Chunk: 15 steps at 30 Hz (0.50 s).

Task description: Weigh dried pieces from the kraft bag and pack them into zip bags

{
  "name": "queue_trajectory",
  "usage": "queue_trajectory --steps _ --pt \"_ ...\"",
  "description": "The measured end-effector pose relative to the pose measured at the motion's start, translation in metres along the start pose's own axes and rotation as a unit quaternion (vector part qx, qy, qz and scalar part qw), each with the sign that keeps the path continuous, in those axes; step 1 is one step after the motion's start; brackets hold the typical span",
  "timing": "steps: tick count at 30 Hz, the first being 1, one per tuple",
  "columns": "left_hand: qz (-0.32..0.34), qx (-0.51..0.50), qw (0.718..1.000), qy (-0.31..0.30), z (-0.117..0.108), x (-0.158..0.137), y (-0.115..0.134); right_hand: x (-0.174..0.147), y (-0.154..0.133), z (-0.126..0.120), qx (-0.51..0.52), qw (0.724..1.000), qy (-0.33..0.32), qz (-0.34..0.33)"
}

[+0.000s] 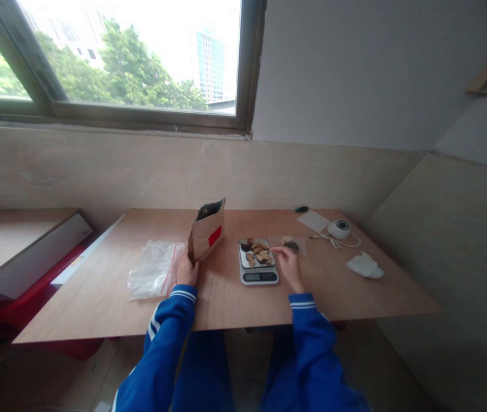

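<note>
Left hand: your left hand [187, 272] rests against the base of the brown paper pouch [206, 230], fingers wrapped on its lower edge, steadying it upright on the wooden table [333, 286].
Pouch: it stands open at the top, a red label on its front face, just left of the kitchen scale [258, 269].
Right hand: your right hand [288, 266] reaches over the right edge of the scale with the fingers pointing at the pieces; you cannot tell from here whether the fingertips pinch one or only touch.
Scale: it lies flat between your two hands, the display strip facing you, with a heap of dried slices [257, 252] in brown and tan on its platform.
Small bag: a clear packet [288, 245] holding a few dark and pale pieces lies just beyond your right hand, beside the scale.
Left side: a stack of clear zip bags [153, 274] lies flat, touching your left wrist area.
Far right: a white round device [339, 229] with a cord, a white card [313, 220], and a crumpled white tissue [364, 266] sit well apart from the scale.
Sleeves: both arms wear blue with white stripes at the cuff.
</note>
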<state>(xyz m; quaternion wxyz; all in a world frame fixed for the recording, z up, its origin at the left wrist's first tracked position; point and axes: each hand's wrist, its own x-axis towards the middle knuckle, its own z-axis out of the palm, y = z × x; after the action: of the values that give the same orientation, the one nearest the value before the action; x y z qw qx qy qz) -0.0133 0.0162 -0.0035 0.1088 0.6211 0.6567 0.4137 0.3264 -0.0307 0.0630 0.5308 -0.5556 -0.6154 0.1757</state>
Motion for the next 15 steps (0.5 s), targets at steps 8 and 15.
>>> queue_trajectory --steps 8,15 --pt "-0.010 0.012 1.000 0.007 -0.001 0.002 0.000 -0.078 0.058 -0.027 0.065 0.961 0.182 0.201" --pt "-0.039 0.035 0.999 0.003 0.001 0.003 -0.002 -0.082 0.070 -0.030 0.134 0.940 0.209 0.234"
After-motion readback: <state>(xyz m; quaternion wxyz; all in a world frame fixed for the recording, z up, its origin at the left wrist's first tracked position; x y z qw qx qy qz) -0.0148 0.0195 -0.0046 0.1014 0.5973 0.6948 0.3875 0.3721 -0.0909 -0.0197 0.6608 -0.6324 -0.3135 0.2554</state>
